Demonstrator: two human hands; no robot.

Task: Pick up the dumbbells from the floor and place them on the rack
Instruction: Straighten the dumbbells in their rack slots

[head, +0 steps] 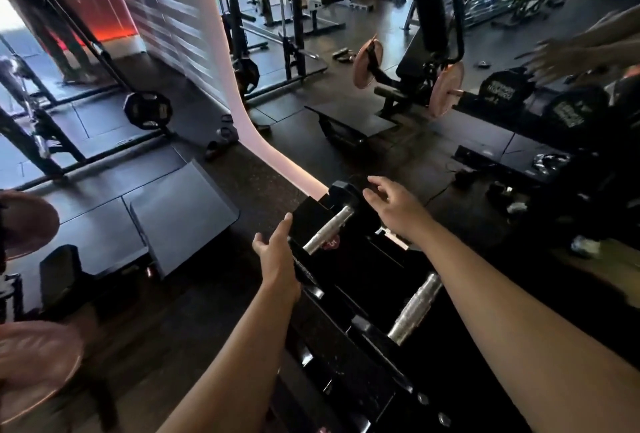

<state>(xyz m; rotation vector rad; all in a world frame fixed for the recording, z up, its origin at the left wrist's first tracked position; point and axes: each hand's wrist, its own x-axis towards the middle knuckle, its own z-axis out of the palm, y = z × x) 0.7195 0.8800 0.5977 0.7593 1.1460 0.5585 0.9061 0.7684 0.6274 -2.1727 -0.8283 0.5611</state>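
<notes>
Dark gym flooring surrounds a rack [346, 356] holding black, chrome-handled dumbbells [327, 230]; both hands' fingers [375, 195] spread, empty.

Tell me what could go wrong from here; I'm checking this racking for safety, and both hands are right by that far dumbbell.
1. The far dumbbell sits at the very end of the rack; it might roll or slip off.
2. The open left hand is beside its head, the open right hand just above: fingers could get pinched if it shifts.
3. The ramp lies nearby on the floor, a possible trip hazard.
</notes>
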